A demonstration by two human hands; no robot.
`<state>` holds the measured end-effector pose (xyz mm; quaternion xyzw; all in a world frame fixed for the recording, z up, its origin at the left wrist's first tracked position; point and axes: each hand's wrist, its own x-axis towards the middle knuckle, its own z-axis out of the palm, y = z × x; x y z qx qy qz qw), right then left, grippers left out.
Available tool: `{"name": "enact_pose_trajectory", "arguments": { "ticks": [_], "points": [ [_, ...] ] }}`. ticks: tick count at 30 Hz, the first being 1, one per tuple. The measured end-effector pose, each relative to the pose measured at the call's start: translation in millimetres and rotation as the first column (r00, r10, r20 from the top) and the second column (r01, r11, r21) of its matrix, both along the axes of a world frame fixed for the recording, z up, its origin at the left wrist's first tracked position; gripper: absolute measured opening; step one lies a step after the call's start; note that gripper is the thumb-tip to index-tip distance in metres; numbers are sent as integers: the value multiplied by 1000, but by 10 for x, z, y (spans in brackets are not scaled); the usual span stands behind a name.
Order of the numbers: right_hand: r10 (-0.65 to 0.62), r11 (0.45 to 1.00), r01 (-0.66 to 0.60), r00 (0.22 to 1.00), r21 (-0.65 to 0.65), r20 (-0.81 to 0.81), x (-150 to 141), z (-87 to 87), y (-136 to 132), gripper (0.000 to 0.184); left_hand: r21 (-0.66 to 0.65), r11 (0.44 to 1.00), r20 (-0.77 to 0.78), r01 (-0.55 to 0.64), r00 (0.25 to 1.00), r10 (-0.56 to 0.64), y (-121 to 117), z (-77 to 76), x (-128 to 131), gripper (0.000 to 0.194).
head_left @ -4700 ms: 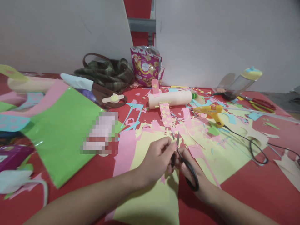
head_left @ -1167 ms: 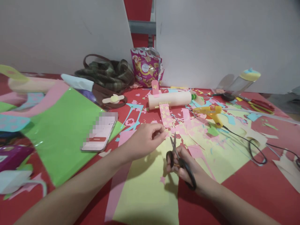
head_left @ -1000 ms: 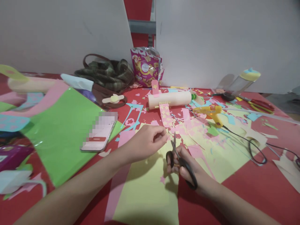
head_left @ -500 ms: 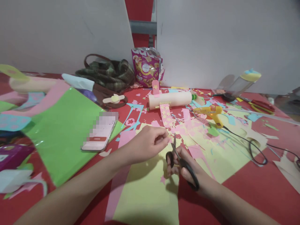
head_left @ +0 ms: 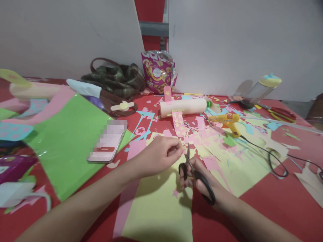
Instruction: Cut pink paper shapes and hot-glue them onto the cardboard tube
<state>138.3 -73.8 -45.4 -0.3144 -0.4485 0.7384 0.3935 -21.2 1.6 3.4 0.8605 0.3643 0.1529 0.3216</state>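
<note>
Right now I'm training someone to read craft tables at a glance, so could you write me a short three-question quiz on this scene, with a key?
1. Which hand holds the scissors?
A) left
B) right
C) neither

2. True or false: the cream tube in the middle of the table lies nearer the person than the snack bag.

3. Fill in the blank: a small pink paper ____ lies on the yellow sheet below the hands.

Key:
1. B, the right hand.
2. True.
3. Star.
</note>
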Motion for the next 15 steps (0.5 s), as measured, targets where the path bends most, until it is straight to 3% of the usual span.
{"name": "enact_pose_trajectory", "arguments": {
  "ticks": [15],
  "points": [
    [-4, 1000, 4, 1000, 30, -9, 32, -35, -16, 35, 25, 1000, 1, 16, 1000, -16, 4, 9, -9, 24]
  ]
}}
